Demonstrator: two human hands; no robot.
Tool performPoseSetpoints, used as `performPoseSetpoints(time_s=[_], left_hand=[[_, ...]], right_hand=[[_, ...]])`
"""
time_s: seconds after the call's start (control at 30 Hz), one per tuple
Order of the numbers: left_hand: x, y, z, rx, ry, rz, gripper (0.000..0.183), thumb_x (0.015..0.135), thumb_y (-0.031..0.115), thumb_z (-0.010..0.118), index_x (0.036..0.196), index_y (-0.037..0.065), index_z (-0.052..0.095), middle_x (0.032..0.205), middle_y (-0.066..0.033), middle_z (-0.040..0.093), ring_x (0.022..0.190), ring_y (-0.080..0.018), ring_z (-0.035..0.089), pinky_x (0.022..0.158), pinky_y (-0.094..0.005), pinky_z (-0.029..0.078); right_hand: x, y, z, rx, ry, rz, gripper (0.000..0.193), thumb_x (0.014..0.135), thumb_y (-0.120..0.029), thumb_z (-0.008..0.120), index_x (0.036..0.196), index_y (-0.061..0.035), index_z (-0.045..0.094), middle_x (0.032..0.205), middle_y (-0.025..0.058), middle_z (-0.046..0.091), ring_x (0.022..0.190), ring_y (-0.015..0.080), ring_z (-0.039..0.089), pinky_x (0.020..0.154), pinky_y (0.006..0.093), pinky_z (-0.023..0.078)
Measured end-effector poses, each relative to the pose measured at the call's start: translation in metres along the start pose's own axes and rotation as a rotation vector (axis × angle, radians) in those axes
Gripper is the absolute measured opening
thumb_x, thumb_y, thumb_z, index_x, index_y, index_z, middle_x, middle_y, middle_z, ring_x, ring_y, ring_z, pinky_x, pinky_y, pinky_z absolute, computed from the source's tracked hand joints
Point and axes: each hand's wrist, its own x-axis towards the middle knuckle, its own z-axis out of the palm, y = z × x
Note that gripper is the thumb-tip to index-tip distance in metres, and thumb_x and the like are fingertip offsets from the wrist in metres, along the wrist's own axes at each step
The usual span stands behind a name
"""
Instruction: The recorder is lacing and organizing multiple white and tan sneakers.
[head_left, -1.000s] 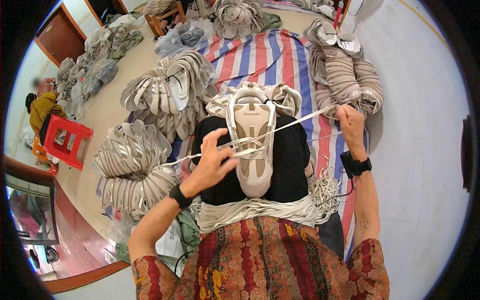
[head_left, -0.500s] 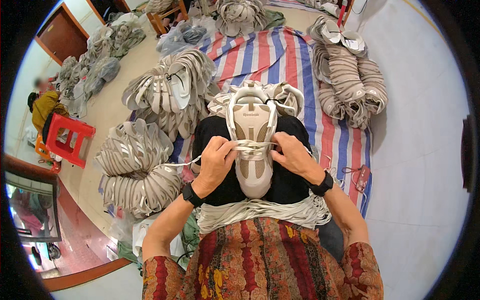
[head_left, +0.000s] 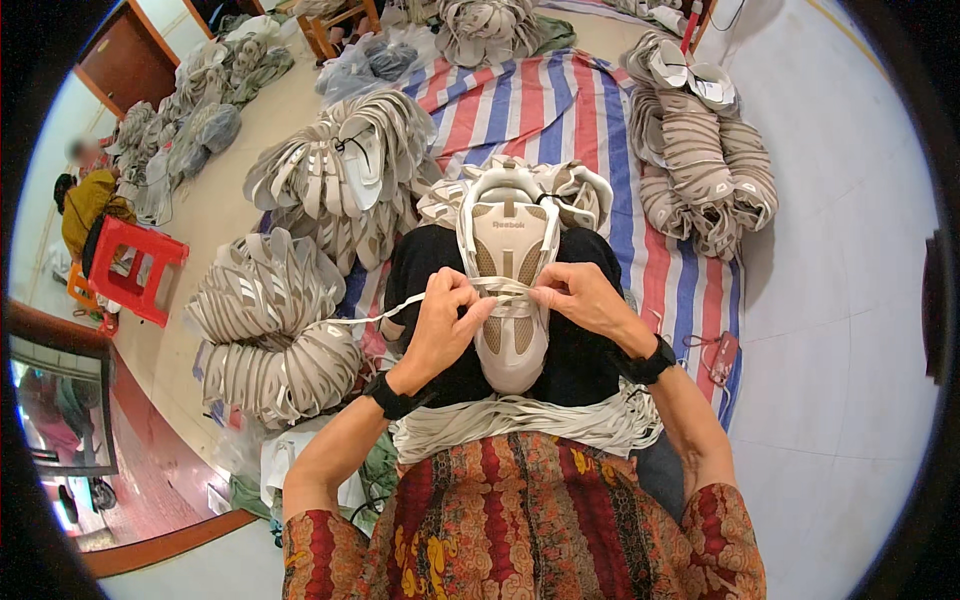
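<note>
A beige and white shoe upper (head_left: 512, 362) lies over my knees, toe toward me, with mesh panels and a padded collar at its far end. White shoelace (head_left: 402, 304) crosses its lacing area, and a loose length trails off left. On the left side of that area, my left hand (head_left: 446, 318) is closed in a pinch on the lace, thumb reaching over the upper. From the other side my right hand (head_left: 590, 302) also pinches lace between thumb and fingertips. Across my lap rests a thick bunch of white shoelaces (head_left: 525, 428).
Bundled uppers stand on the left (head_left: 285, 365) and farther up (head_left: 340, 165). More bundles (head_left: 695, 150) stand on the right of a striped sheet (head_left: 570, 110), with a red pouch (head_left: 718, 358) nearby. A person in a yellow top (head_left: 90, 215) is by a red stool (head_left: 135, 265).
My left hand has moved right, its thumb now over the middle of the upper. My right fingertips have come slightly inward, and the hands are closer together.
</note>
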Motion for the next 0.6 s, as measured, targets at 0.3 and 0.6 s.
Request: performPoseSetpoints(time_s=[0.3,0.6], left_hand=[[0.004,-0.003,0.001,-0.189,0.069,-0.172,0.012,0.080,0.011,0.062,0.079,0.001,0.055,0.079,-0.0048,0.046,0.067,-0.0120,0.044,0.059,-0.0237,0.037],[-0.016,-0.002,-0.022,-0.090,0.078,-0.195,0.008,0.077,0.005,0.063,0.080,0.001,0.056,0.074,-0.0036,0.051,0.064,-0.0114,0.047,0.058,-0.0236,0.039]], right_hand=[[0.005,0.013,-0.036,1.069,0.188,0.216,0.020,0.082,-0.010,0.054,0.067,-0.0126,0.042,0.055,-0.0055,0.030,0.043,0.0039,0.027,0.036,0.0204,0.021],[-0.019,-0.005,-0.014,-0.633,0.538,-0.579,0.014,0.070,-0.008,0.066,0.081,-0.0049,0.058,0.073,0.0073,0.051,0.070,0.0255,0.051,0.062,0.0347,0.039]])
